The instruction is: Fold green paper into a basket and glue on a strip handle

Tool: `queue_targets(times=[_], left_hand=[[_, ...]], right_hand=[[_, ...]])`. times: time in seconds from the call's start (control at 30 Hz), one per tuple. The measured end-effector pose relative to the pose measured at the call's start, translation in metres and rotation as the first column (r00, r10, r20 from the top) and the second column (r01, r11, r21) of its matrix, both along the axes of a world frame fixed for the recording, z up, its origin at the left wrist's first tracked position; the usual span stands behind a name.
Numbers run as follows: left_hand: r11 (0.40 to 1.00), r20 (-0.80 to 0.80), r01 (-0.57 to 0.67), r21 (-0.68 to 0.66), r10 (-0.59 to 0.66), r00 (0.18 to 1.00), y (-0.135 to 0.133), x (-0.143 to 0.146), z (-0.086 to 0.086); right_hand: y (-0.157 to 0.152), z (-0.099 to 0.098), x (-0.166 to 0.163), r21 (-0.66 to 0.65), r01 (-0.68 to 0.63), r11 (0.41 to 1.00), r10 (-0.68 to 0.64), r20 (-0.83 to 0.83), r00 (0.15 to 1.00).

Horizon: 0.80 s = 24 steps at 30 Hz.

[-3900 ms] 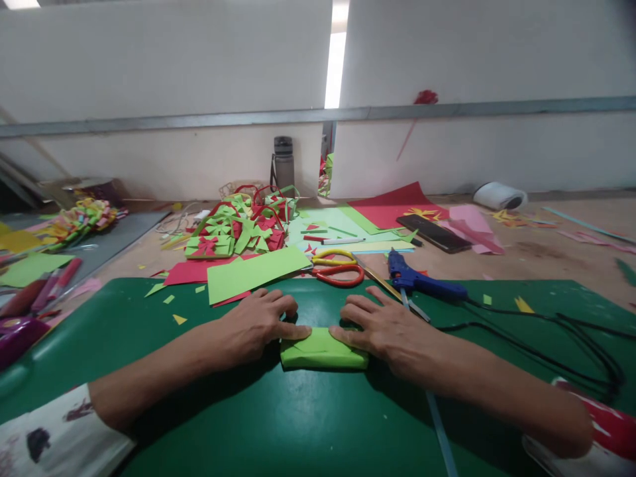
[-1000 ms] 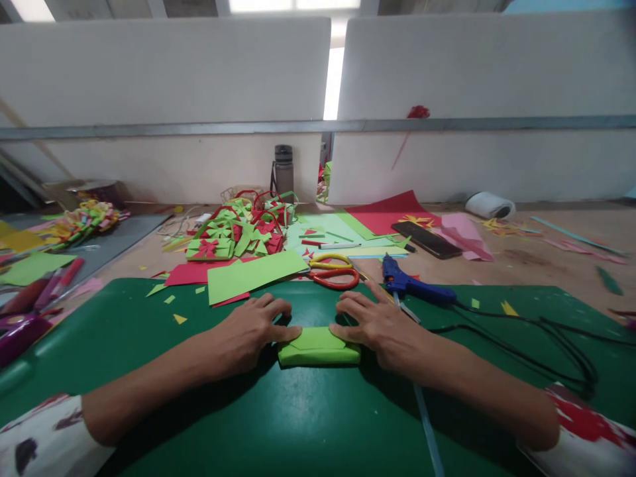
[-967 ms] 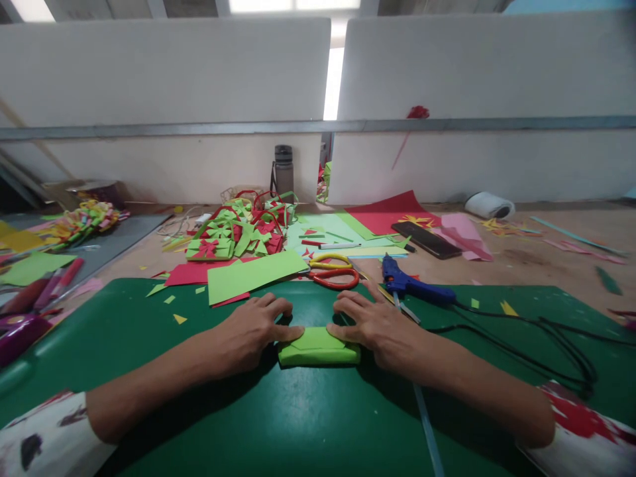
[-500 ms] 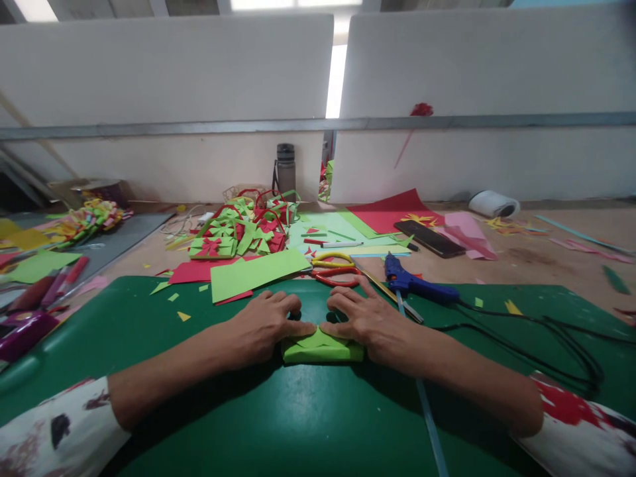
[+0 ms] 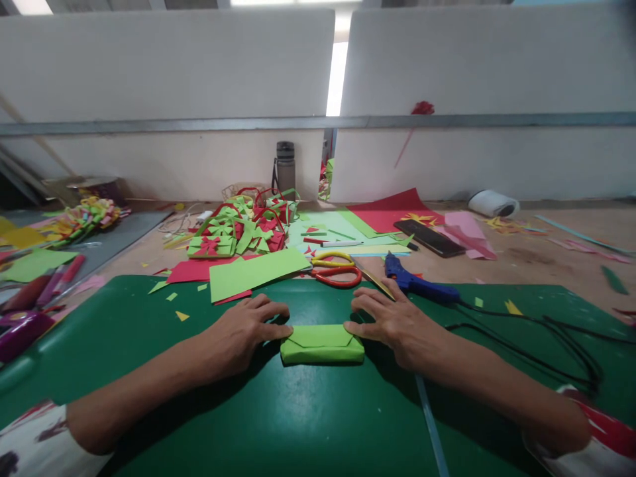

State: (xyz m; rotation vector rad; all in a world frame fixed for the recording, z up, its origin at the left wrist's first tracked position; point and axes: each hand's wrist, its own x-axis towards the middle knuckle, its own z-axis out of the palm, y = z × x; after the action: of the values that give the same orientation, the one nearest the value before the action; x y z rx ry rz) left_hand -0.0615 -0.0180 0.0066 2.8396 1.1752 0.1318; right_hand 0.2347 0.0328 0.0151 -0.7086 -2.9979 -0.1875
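A folded light-green paper piece (image 5: 322, 343), long and box-like with a pointed flap on top, lies flat on the green mat. The tip of my left thumb rests on its far left corner. My left hand (image 5: 251, 331) has its other fingers bent forward over the mat, apart from the thumb. At the far right corner, the thumb of my right hand (image 5: 390, 324) touches the paper in the same way. Its fingers are spread, pointing towards the scissors (image 5: 338, 277) with yellow and red handles. Neither hand is wrapped around the paper.
A blue glue gun (image 5: 422, 285) with a black cable lies right of the scissors. Behind are green sheet strips (image 5: 258, 273), a heap of green and red paper pieces (image 5: 238, 228), a phone (image 5: 430, 238) and a bottle (image 5: 285, 169). Paper scraps dot the mat (image 5: 318, 424).
My thumbs have slid apart along the paper's far edge, from its middle out to the two corners. Both hands moved outward, and the flap is more visible.
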Motion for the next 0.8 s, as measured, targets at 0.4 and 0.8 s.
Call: queue_targets(times=[0.4, 0.8], left_hand=[[1.0, 0.043, -0.005, 0.004, 0.005, 0.999, -0.0037, 0.0005, 0.0006], [0.994, -0.117, 0.033, 0.102, -0.021, 0.993, -0.0002, 0.0026, 0.0005]], right_hand=[[-0.0023, 0.0025, -0.001, 0.004, 0.016, 1.0, -0.016, -0.01, 1.0], [-0.0041, 0.0031, -0.0081, -0.035, 0.041, 0.999, -0.039, 0.045, 0.998]])
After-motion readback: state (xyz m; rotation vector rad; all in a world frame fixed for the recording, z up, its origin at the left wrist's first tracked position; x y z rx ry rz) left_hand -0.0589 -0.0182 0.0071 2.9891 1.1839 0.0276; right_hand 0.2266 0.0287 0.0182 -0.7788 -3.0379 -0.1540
